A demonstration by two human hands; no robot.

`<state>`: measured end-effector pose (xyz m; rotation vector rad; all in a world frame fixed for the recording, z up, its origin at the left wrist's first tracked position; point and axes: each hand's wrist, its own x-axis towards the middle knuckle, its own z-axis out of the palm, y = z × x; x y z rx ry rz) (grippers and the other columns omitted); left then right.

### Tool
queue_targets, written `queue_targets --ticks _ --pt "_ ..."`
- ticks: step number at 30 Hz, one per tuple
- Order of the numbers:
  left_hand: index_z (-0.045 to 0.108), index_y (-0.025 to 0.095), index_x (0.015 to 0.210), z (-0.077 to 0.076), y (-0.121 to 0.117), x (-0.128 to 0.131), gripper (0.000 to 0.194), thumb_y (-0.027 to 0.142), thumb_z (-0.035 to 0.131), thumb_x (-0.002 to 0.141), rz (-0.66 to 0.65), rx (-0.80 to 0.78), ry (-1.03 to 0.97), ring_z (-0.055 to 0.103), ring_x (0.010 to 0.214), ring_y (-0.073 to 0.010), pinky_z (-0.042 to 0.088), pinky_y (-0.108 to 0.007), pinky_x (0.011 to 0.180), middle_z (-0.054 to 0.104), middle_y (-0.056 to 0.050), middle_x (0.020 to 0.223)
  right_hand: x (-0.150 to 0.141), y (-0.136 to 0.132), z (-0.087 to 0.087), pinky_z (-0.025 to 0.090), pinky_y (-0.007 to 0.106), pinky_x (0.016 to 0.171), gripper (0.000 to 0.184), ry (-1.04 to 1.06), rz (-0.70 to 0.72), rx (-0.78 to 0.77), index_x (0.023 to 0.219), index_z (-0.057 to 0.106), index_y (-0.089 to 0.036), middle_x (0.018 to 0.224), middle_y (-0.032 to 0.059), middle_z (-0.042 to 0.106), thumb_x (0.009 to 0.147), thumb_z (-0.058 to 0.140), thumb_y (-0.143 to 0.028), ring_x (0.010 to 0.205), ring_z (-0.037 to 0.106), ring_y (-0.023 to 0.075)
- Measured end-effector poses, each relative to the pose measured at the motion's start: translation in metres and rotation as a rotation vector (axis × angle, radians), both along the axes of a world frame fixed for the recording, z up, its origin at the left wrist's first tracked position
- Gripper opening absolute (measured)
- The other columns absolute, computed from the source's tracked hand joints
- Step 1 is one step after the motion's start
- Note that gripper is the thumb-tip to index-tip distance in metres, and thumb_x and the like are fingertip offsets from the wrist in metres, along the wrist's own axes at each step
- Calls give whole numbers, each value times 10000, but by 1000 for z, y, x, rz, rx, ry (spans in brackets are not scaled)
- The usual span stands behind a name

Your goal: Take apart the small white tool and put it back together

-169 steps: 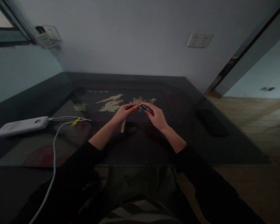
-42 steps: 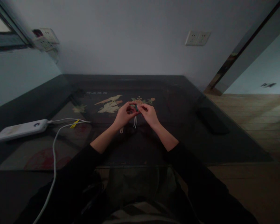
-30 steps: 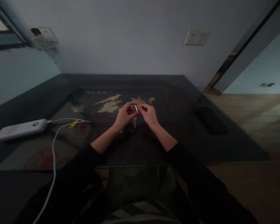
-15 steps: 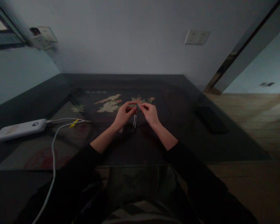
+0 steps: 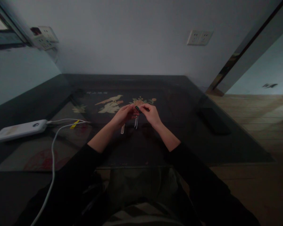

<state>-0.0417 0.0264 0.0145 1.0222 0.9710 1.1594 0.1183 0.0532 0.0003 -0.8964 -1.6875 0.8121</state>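
A small dark green, flat-looking piece is held above the table; it is too small and dim to name its kind. My right hand pinches it from the right between thumb and fingertips. My left hand is at its left end, with fingers bent and bunched close to it. What those fingers hold is hidden. Just below the hands show a slim pair of shiny metal strips and a narrow, pale metal tool with a hole at its near end, partly covered by my left hand.
The dark table has a bird-and-flower picture on its top. A white power bank with a white cable lies at left. A dark phone-like slab rests at right. Wall sockets are behind.
My left hand has drawn slightly left and turned, its fingers shifting off the top of the small piece. More of the pale metal tool shows. My right hand has hardly moved.
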Motion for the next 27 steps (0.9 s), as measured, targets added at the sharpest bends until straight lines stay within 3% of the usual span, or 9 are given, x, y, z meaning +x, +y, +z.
queue_targets --ticks 6,12,19,27 --pt "673 156 891 4 0 -9 226 375 619 892 -181 -81 29 711 753 -176 583 -327 746 733 -108 848 4 1 4 460 317 794 243 -25 110 17 782 681 -184 804 39 693 883 599 -389 805 617 177" --pt "683 155 864 6 -1 -12 155 308 660 867 -248 -123 -34 709 758 -159 585 -319 786 731 -87 819 7 -3 8 445 310 792 321 3 274 22 755 639 -194 775 18 636 904 559 -467 794 589 165" --pt "674 171 858 4 0 -14 153 307 725 810 -278 -69 -26 708 802 -162 571 -323 823 730 -76 845 7 -6 12 447 309 836 321 -38 272 -43 779 640 -197 810 17 640 900 570 -486 837 591 164" --pt "585 170 718 7 -2 -13 292 321 832 682 -285 -7 -29 697 838 -170 541 -296 769 693 -43 800 8 -4 11 442 335 868 278 -87 212 19 794 674 -204 840 29 648 914 576 -435 873 582 177"
